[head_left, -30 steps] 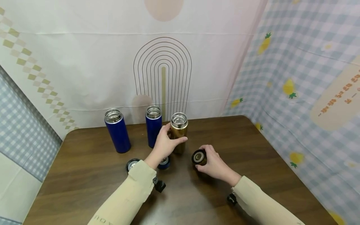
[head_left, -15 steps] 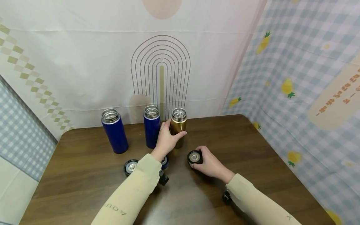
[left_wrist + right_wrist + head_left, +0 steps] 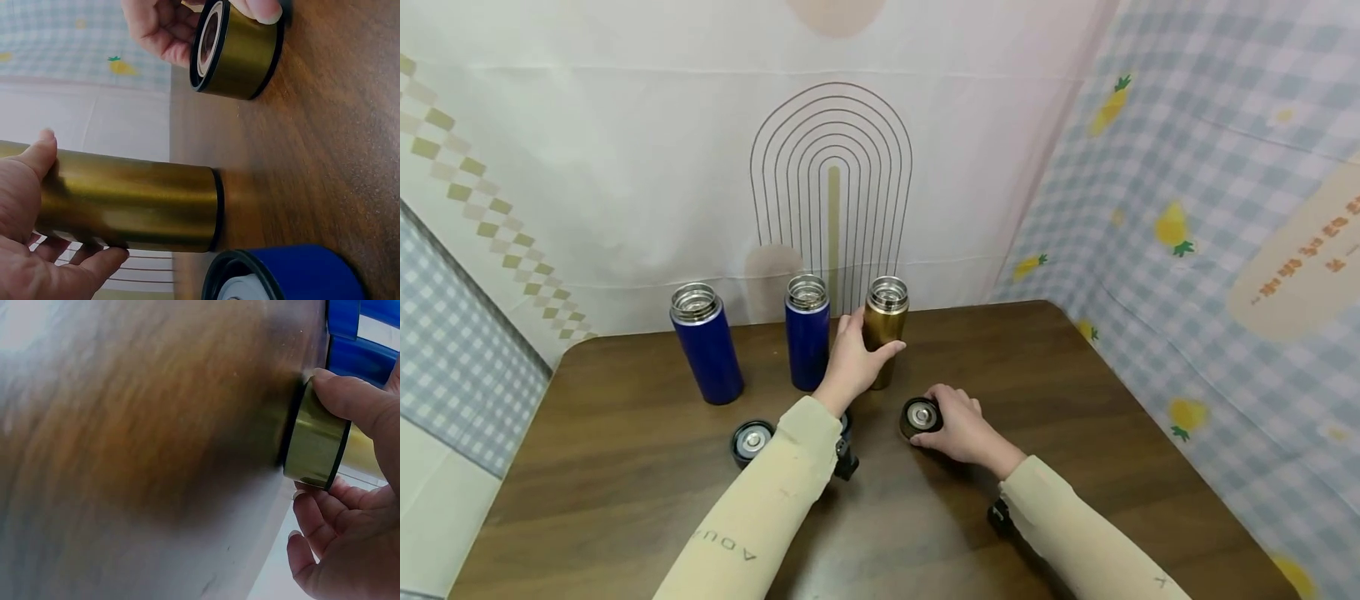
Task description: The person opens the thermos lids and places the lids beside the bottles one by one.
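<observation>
My left hand [image 3: 852, 358] grips an uncapped gold thermos bottle [image 3: 884, 323], thumb on one side and fingers round the other. The bottle stands upright at the back of the table, its steel mouth showing. In the left wrist view its dark-edged base [image 3: 215, 209] is at the wood. Nearer the front, my right hand [image 3: 961, 427] pinches a gold lid [image 3: 921, 418], hollow side up, between thumb and fingers. The right wrist view shows the lid [image 3: 315, 440] with its dark rim close against the tabletop.
Two uncapped blue thermos bottles [image 3: 707, 354] stand left of the gold one, the nearer one beside my left fingers. A blue lid [image 3: 752, 440] lies upturned in front of them. Another blue lid [image 3: 847, 421] is mostly hidden by the left sleeve. A fabric-covered wall [image 3: 625, 183] rises behind the table.
My left hand has shifted the gold bottle back toward the wall and slightly right. My right hand has moved the gold lid a little left, and it now sits flatter.
</observation>
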Demonstrator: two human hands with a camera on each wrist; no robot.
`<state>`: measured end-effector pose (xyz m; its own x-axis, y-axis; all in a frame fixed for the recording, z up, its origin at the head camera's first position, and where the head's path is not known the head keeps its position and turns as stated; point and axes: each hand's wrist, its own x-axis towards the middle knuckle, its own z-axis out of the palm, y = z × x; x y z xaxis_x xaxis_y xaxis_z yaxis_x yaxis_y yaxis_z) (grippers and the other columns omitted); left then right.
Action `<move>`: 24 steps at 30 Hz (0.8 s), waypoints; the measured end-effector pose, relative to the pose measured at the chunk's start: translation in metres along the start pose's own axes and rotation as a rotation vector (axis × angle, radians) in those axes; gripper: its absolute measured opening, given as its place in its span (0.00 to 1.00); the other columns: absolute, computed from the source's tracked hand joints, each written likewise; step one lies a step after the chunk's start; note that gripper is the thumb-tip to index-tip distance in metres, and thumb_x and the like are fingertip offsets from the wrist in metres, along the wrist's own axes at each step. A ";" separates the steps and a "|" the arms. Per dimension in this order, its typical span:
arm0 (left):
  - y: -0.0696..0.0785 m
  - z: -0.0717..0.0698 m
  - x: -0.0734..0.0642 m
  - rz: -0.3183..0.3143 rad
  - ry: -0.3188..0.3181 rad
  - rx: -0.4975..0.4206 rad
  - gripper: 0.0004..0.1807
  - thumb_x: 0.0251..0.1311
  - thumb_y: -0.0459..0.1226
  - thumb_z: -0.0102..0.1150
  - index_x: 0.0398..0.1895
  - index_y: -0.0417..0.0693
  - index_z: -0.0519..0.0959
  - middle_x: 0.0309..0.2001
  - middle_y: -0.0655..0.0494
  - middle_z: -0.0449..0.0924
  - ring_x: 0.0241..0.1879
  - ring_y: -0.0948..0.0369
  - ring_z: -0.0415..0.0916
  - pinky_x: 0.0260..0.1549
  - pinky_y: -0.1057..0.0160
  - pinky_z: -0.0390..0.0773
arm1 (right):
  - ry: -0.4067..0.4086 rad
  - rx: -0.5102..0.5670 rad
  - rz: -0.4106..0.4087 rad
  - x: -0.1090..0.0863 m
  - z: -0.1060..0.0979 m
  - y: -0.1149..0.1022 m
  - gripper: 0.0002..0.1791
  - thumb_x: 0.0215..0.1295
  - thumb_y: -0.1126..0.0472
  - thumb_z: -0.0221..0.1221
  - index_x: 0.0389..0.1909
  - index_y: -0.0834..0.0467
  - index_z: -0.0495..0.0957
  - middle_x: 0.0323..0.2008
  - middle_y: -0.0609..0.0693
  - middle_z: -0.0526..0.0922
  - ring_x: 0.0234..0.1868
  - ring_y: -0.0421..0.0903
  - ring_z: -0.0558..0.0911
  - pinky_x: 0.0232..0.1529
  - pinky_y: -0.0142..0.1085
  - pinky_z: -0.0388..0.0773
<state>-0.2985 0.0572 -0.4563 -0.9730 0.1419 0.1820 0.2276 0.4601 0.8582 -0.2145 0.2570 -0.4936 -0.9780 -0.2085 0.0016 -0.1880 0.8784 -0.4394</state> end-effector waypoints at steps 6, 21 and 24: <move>-0.002 0.002 -0.004 -0.009 -0.006 0.021 0.51 0.51 0.57 0.68 0.73 0.47 0.56 0.59 0.49 0.65 0.58 0.53 0.68 0.59 0.51 0.68 | -0.010 0.011 0.023 -0.007 0.004 -0.001 0.34 0.48 0.47 0.74 0.52 0.56 0.72 0.43 0.46 0.75 0.46 0.48 0.71 0.47 0.46 0.62; -0.004 0.013 -0.022 -0.062 -0.060 0.020 0.50 0.62 0.53 0.60 0.78 0.50 0.41 0.75 0.47 0.47 0.70 0.50 0.54 0.64 0.49 0.60 | -0.028 -0.010 0.024 0.004 0.007 0.002 0.35 0.47 0.48 0.75 0.52 0.59 0.71 0.42 0.48 0.76 0.45 0.50 0.71 0.48 0.48 0.64; -0.002 0.008 -0.037 -0.055 -0.149 0.041 0.53 0.62 0.56 0.57 0.78 0.52 0.35 0.77 0.49 0.38 0.72 0.51 0.48 0.66 0.49 0.57 | -0.032 0.015 0.027 0.005 0.006 0.007 0.35 0.47 0.49 0.75 0.52 0.59 0.71 0.43 0.48 0.76 0.45 0.50 0.70 0.48 0.49 0.63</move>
<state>-0.2629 0.0579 -0.4680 -0.9684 0.2424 0.0591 0.1781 0.5056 0.8442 -0.2205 0.2596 -0.5020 -0.9793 -0.1985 -0.0393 -0.1597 0.8774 -0.4524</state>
